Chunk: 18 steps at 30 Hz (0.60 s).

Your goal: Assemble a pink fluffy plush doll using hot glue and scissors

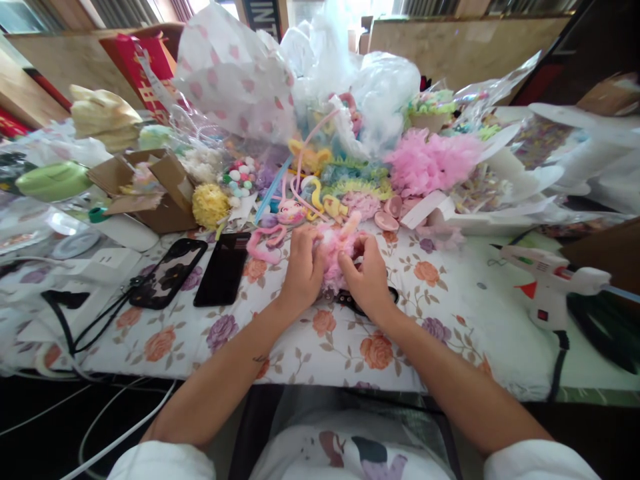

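Between my two hands is a fluffy pink craft piece (330, 259), with a pale orange-pink bit sticking up from its top. The fingers of my left hand (303, 261) close on its left side. From the right, my right hand (369, 273) grips it, with the thumb across its front. Part of the piece is hidden by my fingers. Under my right hand lies a small black object (394, 295), mostly covered. A curled pink fuzzy stem (264, 249) rests just left of my left hand.
Two phones (169, 273) lie to the left, near a white power strip (95, 275). A cardboard box (175, 200) stands behind them. Fuzzy stems, pompoms and pink fluff (433, 160) pile up at the back. A hot glue gun (545, 283) with its cord sits at right.
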Each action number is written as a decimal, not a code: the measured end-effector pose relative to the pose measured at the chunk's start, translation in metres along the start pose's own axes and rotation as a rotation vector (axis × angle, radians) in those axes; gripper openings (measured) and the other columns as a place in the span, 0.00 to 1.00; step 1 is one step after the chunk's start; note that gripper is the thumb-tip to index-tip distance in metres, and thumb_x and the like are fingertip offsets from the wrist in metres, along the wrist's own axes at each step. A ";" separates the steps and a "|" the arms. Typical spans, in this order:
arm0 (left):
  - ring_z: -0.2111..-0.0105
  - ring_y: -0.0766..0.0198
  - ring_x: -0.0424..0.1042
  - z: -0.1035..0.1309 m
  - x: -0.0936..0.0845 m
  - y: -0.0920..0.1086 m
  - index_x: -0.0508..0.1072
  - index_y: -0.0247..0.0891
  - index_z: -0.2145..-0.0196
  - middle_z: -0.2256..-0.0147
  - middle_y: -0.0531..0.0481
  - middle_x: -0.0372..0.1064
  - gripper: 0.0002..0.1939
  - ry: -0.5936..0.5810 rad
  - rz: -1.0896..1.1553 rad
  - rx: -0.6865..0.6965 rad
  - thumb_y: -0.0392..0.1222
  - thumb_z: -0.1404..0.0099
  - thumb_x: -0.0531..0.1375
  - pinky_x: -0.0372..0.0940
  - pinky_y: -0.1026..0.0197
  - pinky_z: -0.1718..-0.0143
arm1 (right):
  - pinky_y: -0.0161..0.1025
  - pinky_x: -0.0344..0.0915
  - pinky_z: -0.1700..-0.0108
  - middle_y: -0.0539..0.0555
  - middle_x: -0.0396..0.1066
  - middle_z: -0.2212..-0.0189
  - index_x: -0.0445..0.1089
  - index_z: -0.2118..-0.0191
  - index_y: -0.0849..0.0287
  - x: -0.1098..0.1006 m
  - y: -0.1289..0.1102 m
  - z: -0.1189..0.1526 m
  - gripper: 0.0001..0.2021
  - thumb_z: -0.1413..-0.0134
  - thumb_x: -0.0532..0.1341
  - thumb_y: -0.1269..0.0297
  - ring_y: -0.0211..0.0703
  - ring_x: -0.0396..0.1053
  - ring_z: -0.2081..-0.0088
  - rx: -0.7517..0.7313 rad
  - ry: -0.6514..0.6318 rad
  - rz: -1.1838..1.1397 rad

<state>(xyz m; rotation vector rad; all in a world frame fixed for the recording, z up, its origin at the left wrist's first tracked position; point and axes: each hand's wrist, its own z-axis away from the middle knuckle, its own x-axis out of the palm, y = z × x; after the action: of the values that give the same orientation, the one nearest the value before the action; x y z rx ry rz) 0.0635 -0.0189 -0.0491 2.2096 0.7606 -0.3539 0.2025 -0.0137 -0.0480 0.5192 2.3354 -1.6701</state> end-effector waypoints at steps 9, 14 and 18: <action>0.49 0.55 0.64 0.001 0.006 -0.005 0.63 0.42 0.53 0.54 0.45 0.63 0.18 0.088 0.038 -0.156 0.45 0.39 0.62 0.60 0.46 0.45 | 0.39 0.59 0.68 0.49 0.60 0.68 0.57 0.65 0.55 -0.001 -0.001 0.001 0.09 0.45 0.58 0.59 0.40 0.60 0.68 0.018 -0.004 -0.017; 0.42 0.49 0.62 -0.005 -0.003 -0.008 0.65 0.40 0.46 0.45 0.40 0.65 0.27 -0.056 0.114 -0.371 0.49 0.40 0.63 0.55 0.43 0.40 | 0.39 0.63 0.68 0.50 0.62 0.67 0.59 0.63 0.56 -0.001 0.001 0.004 0.10 0.44 0.59 0.57 0.40 0.62 0.68 0.016 0.005 -0.072; 0.45 0.50 0.66 -0.012 -0.012 -0.011 0.68 0.40 0.45 0.46 0.43 0.68 0.26 -0.138 0.299 -0.500 0.51 0.39 0.62 0.60 0.47 0.42 | 0.40 0.68 0.66 0.53 0.64 0.63 0.60 0.58 0.56 -0.001 0.001 0.009 0.09 0.41 0.58 0.58 0.40 0.67 0.66 -0.031 -0.032 -0.183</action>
<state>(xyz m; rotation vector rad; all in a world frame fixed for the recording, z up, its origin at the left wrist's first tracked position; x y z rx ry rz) 0.0474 -0.0097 -0.0417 1.7681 0.3812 -0.1429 0.2042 -0.0223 -0.0517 0.2780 2.4452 -1.7014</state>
